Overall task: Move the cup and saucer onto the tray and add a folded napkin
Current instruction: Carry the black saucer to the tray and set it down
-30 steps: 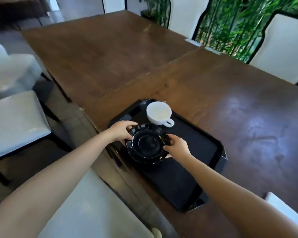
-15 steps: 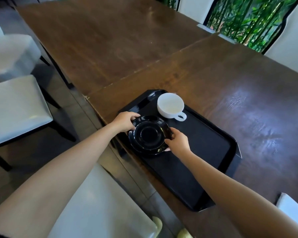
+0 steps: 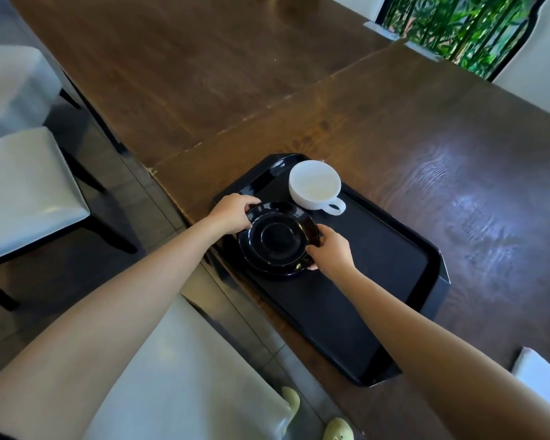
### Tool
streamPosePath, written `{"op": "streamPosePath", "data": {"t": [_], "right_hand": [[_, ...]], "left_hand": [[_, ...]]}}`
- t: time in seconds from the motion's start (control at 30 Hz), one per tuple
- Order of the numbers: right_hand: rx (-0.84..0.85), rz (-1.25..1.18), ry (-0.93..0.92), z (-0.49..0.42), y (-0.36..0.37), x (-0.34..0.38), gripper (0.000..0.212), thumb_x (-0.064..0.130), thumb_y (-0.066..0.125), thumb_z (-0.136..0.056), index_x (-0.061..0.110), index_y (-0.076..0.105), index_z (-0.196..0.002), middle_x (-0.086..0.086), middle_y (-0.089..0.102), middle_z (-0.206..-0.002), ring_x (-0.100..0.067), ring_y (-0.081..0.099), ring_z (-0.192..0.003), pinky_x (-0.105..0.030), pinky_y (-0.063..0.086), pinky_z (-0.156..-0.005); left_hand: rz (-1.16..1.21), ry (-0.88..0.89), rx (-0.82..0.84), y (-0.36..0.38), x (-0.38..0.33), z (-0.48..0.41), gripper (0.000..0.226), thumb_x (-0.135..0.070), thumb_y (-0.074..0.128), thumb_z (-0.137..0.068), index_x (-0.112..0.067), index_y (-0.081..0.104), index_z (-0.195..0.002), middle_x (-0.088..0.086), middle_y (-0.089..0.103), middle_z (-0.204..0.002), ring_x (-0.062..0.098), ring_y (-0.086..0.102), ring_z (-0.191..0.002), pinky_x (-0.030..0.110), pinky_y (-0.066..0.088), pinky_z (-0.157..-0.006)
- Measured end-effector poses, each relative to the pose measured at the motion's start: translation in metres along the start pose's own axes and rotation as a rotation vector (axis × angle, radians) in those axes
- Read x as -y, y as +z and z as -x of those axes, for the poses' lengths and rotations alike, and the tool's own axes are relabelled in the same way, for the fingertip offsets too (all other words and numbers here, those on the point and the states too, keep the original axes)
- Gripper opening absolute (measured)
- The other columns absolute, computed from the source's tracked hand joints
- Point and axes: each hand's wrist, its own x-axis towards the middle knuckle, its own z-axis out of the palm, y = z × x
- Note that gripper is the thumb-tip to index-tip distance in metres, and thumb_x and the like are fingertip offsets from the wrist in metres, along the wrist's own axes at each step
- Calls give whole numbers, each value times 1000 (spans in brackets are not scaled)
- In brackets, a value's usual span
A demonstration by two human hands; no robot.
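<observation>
We are holding the black saucer (image 3: 278, 238) at frame centre, on the tray (image 3: 378, 268): left hand (image 3: 232, 214) and right hand (image 3: 332, 250) each closing a grip on opposite rims. It looks rigid, glossy, probably slippery and breakable; the cup (image 3: 315, 185) is standing just above.

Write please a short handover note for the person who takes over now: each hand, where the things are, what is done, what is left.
Left hand: grips the far-left rim of the black saucer.
Right hand: grips its near-right rim.
Saucer: over the left end of the black tray; whether it rests flat cannot be told.
White cup: upright on the tray, beside the saucer, not on it.
Done: cup and saucer at the tray.
Left: release the saucer, perhaps set the cup on it, add a folded napkin; none is clearly in view.
</observation>
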Motion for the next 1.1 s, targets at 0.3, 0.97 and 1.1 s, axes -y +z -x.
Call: {"op": "streamPosePath", "data": {"t": [0.3,0.97,1.1], "right_hand": [[43,76,36,-4,-4,2,36,10,54,-86,16,50,-122,4,59,-86,-26,70,-62,-41,61,-65],[297,348,176,39,-141,-24,44,35,53,-91,16,48,-130,0,56,-91,-19,56,-91,-34,52,-81],[292,388,195,72,-185,-44,43,38,53,-91,17,51,-128,-2,59,-103,-20,58,-99,-34,53,-83]], "left_hand": [[-54,-62,40,-2,-7,8,64,-4,64,-83,-24,40,-139,13,57,-122,27,66,-87,38,59,-66],[-685,253,363,11,-171,37,47,-38,52,-88,-24,48,-133,-1,57,-125,21,53,-110,31,45,-90],[-704,332,461,42,-218,47,50,-43,53,-88,-26,44,-135,-2,54,-129,18,57,-106,39,51,-93]]}}
